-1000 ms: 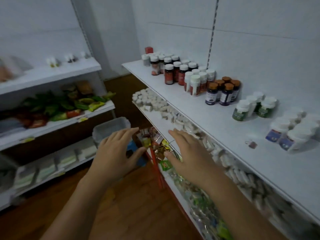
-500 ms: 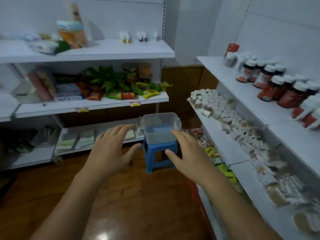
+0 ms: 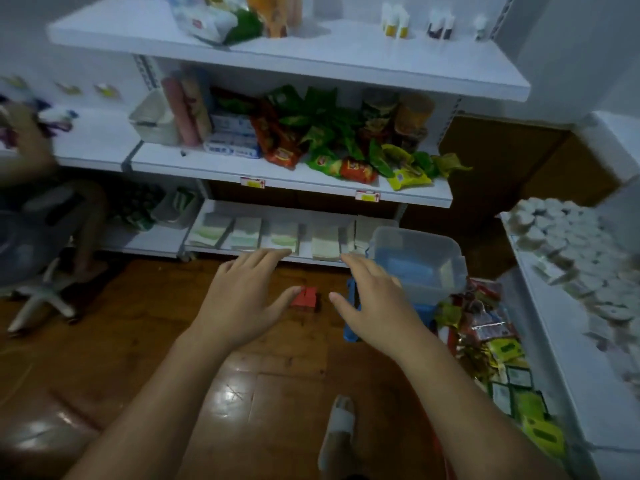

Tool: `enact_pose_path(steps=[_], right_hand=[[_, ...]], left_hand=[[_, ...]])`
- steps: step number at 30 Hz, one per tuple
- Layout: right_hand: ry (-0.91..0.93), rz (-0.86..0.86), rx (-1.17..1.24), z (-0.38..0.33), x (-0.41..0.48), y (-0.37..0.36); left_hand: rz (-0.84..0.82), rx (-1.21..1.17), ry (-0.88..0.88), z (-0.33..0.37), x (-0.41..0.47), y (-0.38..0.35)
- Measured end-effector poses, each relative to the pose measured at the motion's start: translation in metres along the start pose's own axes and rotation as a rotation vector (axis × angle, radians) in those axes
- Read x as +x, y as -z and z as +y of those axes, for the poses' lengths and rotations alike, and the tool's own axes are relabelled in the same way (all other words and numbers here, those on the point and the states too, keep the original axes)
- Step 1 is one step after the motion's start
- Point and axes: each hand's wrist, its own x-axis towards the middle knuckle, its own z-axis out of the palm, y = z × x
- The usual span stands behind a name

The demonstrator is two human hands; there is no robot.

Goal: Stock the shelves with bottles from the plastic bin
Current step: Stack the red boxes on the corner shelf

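With my left hand [image 3: 242, 299] and right hand [image 3: 377, 306] spread flat and empty just short of the clear rectangular plastic bin [image 3: 420, 261], which sat atop a small blue plastic stool [image 3: 424, 311], I judged I was fetching bottles, which next called for reaching into that bin.

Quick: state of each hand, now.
Left hand: open, fingers spread, holding nothing.
Right hand: open, fingers spread, holding nothing, by the bin.
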Motion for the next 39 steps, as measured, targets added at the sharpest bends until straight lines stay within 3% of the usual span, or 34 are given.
enact_pose_path(steps=[8, 14, 20, 28, 33, 36, 39], right_hand=[[-0.018, -0.187, 0.101, 0.054, 0.149, -0.061], [-0.223, -0.254, 0.25, 0.122, 0.228, -0.154], [-0.538, -0.199, 0.44, 0.234, 0.293, -0.351], [-0.755, -0.133, 0.599, 0.394, 0.376, -0.662], [-0.662, -0.075, 0.531, 0.455, 0.409, -0.769], [-0.602, 0.005, 0.581, 0.448, 0.405, -0.783], [-0.564, -0.024, 0.668, 0.431, 0.387, -0.771]], left_hand=[[-0.154, -0.083, 0.184, -0.054, 0.084, -0.086], [-0.367, -0.288, 0.346, -0.117, 0.137, -0.203], [-0.501, -0.526, 0.562, -0.215, 0.192, -0.42], [-0.449, -0.682, 0.732, -0.337, 0.253, -0.745], [-0.534, -0.843, 0.601, -0.354, 0.263, -0.852], [-0.46, -0.902, 0.511, -0.351, 0.257, -0.869], [-0.402, -0.889, 0.47, -0.347, 0.243, -0.85]])
